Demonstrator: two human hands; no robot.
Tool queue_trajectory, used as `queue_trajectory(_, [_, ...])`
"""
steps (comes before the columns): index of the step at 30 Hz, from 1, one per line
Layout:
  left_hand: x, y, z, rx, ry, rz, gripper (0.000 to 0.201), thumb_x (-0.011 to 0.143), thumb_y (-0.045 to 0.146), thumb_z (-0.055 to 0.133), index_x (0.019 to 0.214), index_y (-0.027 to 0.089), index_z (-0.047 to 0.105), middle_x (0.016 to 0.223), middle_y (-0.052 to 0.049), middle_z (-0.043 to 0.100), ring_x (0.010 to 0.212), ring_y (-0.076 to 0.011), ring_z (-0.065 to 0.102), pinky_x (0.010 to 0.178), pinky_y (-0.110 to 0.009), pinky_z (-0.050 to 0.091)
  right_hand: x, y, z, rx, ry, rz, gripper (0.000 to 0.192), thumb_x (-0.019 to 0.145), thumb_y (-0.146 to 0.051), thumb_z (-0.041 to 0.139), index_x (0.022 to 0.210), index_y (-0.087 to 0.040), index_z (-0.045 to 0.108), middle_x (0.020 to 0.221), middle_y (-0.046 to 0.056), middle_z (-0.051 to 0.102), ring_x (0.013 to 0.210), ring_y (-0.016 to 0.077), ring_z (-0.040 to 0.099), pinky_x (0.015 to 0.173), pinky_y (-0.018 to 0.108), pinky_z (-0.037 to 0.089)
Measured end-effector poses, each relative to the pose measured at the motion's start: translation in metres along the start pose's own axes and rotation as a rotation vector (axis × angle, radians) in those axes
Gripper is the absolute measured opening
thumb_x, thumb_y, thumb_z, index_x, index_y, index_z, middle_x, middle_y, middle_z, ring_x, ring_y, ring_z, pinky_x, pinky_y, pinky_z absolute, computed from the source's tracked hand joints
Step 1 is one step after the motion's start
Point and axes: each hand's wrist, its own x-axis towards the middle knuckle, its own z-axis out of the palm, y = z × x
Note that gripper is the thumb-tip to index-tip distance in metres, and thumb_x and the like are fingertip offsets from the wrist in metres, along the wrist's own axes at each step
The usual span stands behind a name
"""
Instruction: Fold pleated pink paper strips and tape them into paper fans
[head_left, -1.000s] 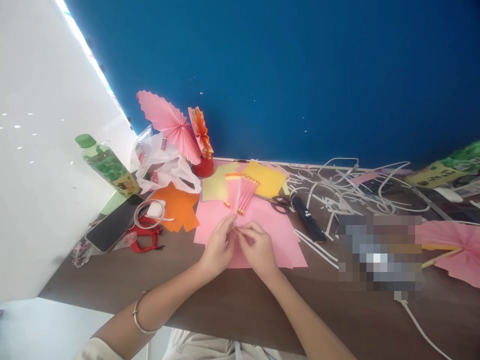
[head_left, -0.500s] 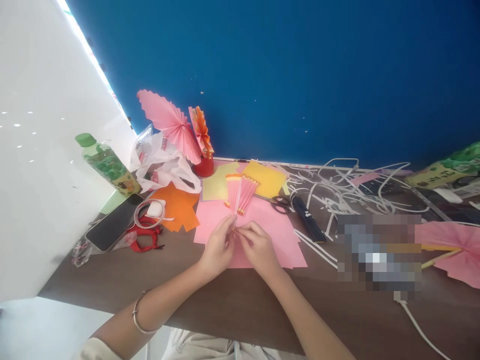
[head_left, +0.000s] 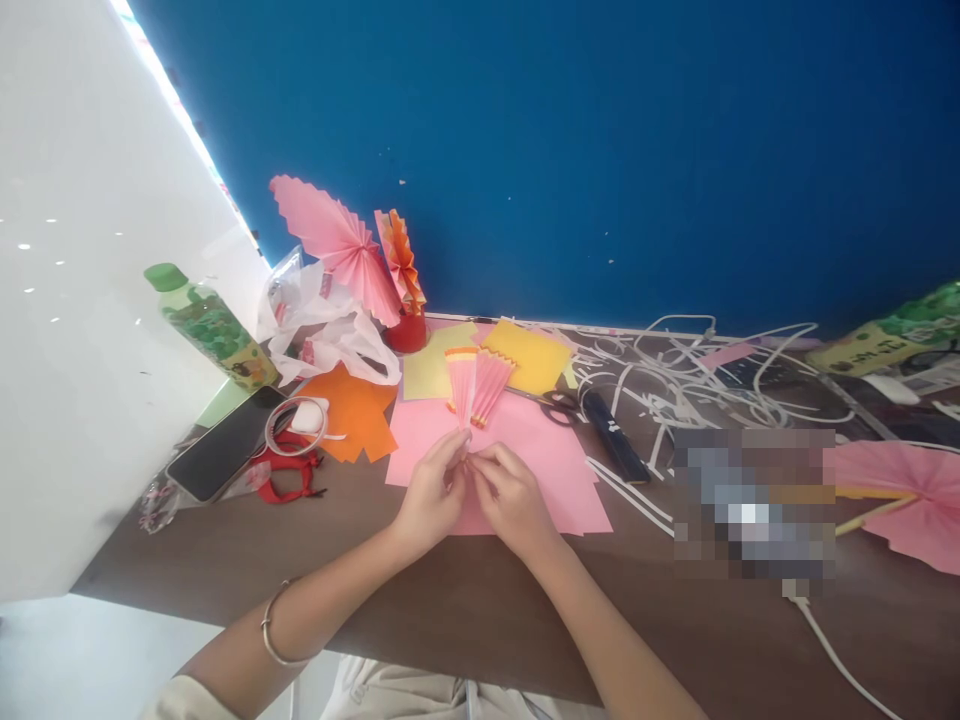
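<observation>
My left hand (head_left: 431, 495) is closed on a pleated pink paper fan (head_left: 461, 385) with an orange and yellow top edge, gripping its narrow lower end between thumb and fingers. Fingertips of my right hand (head_left: 517, 500) are pinched together right beside that lower end; what lies between them is too small to make out. A second pleated pink paper piece (head_left: 495, 378), edged in orange, sits just right of the fan, and I cannot tell whether the two are joined. Under both hands lies a stack of pink paper sheets (head_left: 570, 480).
Yellow sheets (head_left: 529, 355), scissors (head_left: 559, 405) and a dark box cutter (head_left: 615, 437) lie behind. To the left are orange paper (head_left: 352, 410), a phone (head_left: 225, 445), a tape roll (head_left: 274, 425) and a green-capped bottle (head_left: 214, 325). Tangled white cables (head_left: 757, 400) and paper strips cover the right.
Both hands stay almost in place, fingertips together at the fan's lower end. The whole view has shifted very slightly; nothing has been put down or picked up.
</observation>
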Motion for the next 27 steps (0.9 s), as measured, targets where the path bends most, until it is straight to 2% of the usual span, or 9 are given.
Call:
queue_trajectory(8, [-0.001,-0.003,0.0,0.014,-0.02,-0.001,0.047,0.077,0.005,0.039,0.122,0.018,0.048,0.124,-0.011,0.052,0.114,-0.0181,0.051,0.098,-0.037,0.042,0.0,-0.002,-0.004,-0.087,-0.038,-0.032,0.027,0.087,-0.013,0.038,0.08,-0.017,0.064,0.072,0.005,0.056,0.066,0.0159,0.052,0.063,0.03,0.046])
queue_trajectory(13, [-0.002,-0.005,0.001,0.051,-0.023,0.022,0.047,0.078,0.005,0.039,0.122,0.018,0.048,0.125,-0.011,0.052,0.116,-0.0194,0.05,0.101,-0.04,0.04,-0.002,-0.005,0.0,-0.172,-0.015,-0.046,0.027,0.084,-0.009,0.037,0.075,-0.016,0.062,0.07,0.006,0.053,0.064,0.0158,0.049,0.061,0.03,0.043])
queue_trajectory(27, [0.002,0.01,0.001,-0.191,0.001,-0.087,0.037,0.08,0.014,0.046,0.117,0.016,0.05,0.114,-0.011,0.057,0.109,-0.0202,0.055,0.095,-0.038,0.046,0.0,-0.007,-0.003,-0.095,0.03,-0.006,0.024,0.085,-0.014,0.04,0.079,-0.017,0.063,0.074,0.006,0.057,0.066,0.016,0.053,0.064,0.031,0.045])
